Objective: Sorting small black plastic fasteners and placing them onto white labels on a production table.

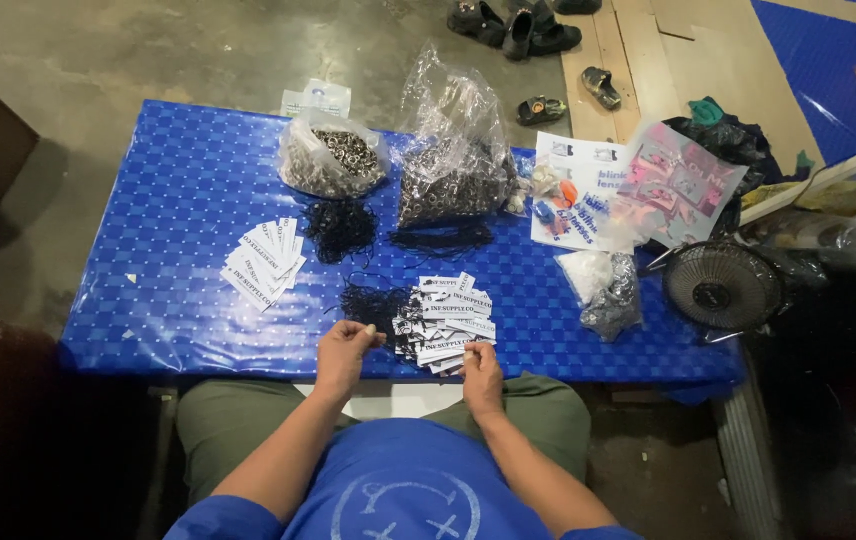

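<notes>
A: Where does the work sit?

B: At the near edge of the blue table [168,200], right in front of the person. A heap of white printed tags [448,320] lies there, with a tangle of black strings [368,300] just to its left, touching it.

A: And the hands?

B: The right hand [481,375] rests at the near side of the heap, its fingers curled down and pinching a tag at the bottom edge. The left hand [343,352] sits just beside the black strings, fingers closed into a loose pinch near the heap's left edge; whether it grips a string or a tag I cannot tell, it is too small to see.

A: What lies further out?

B: A second, fanned stack of white tags [263,262] to the left, well apart from the hands. Behind it another clump of black cord [340,228]. At the far edge stand two clear plastic bags of small metal eyelets, a squat one [333,158] and a taller one [453,165]. To the right are printed paper sheets [588,190], a small clear bag [608,285], and a little black fan [723,288] off the table's right end. Sandals [513,25] lie on the floor beyond.
</notes>
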